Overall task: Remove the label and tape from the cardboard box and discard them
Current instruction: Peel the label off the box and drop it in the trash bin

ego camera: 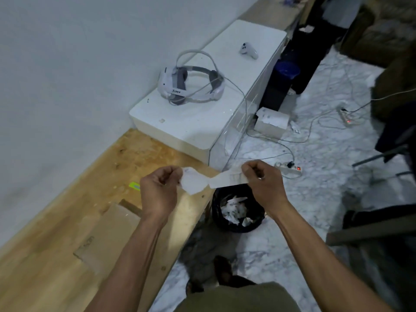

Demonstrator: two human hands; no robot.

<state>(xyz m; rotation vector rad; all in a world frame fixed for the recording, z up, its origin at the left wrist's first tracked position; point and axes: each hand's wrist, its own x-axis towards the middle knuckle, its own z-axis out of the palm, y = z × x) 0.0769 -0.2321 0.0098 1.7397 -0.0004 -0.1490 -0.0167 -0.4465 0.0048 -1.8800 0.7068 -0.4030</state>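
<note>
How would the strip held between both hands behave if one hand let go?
The strip looks thin and sags between left hand and right hand, so it would probably flop down. It seems very light. If it is tape, it may cling to fingers.

This looks like an informal indoor workroom — a VR headset (191,85) and controller (248,50) sit on a white cabinet (202,129), power strips (290,168) and cables sprawl across marble floor (315,199), beside a plywood surface (67,233).
</note>
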